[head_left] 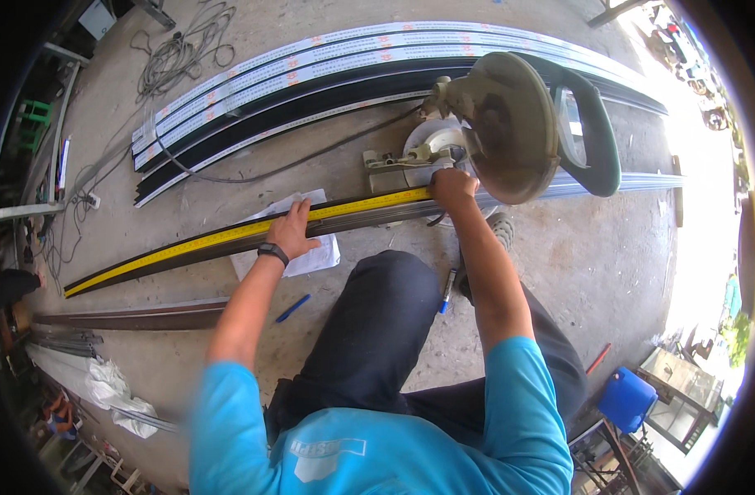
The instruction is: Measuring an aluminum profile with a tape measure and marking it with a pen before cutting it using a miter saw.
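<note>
A yellow tape measure point(229, 234) is stretched along a dark metal profile point(179, 258), running from the far left end to my right hand. My left hand point(290, 231), with a dark watch on its wrist, lies across the tape and profile, fingers extended and thumb apart. My right hand point(454, 189) is closed at the tape's right end, beside the base of a cut-off saw point(509, 132); the inside of its grip is hidden. Above that hand is the saw's large round guard, with a green handle point(600, 140) to the right. White paper sheets point(324, 250) lie beneath the profile.
Long wrapped and black profiles point(254, 99) lie beyond the saw, crossed by its cable point(286, 171). Coiled cord point(183, 58) sits far left. A blue pen point(293, 308) and a marker point(448, 290) lie near my knee. Brown profiles point(146, 318) lie left; a blue container point(627, 400) stands right.
</note>
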`<action>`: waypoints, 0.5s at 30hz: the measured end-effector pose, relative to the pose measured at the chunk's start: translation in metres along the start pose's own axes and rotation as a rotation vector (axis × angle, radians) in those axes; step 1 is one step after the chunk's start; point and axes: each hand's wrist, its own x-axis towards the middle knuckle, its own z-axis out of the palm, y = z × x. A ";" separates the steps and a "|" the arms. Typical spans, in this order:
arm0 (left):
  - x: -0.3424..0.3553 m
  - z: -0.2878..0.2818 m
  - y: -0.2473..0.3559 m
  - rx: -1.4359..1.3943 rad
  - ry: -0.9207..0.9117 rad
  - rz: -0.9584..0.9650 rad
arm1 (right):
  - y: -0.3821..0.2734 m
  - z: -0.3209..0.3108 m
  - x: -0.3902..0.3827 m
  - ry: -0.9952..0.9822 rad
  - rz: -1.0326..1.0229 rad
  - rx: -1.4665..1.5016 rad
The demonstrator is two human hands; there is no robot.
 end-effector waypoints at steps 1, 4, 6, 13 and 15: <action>0.002 0.001 -0.001 0.027 -0.067 -0.030 | 0.002 0.000 -0.002 0.000 0.012 -0.004; 0.000 0.002 -0.013 0.053 -0.135 -0.053 | 0.011 0.001 -0.006 0.030 -0.062 0.129; -0.009 0.000 -0.026 0.049 -0.132 -0.083 | 0.020 0.002 -0.007 0.019 -0.094 0.123; -0.055 -0.019 -0.095 0.195 -0.123 -0.249 | 0.022 0.004 -0.001 0.040 -0.154 0.157; -0.066 -0.019 -0.118 0.186 -0.127 -0.273 | 0.011 0.002 0.000 -0.003 -0.120 0.159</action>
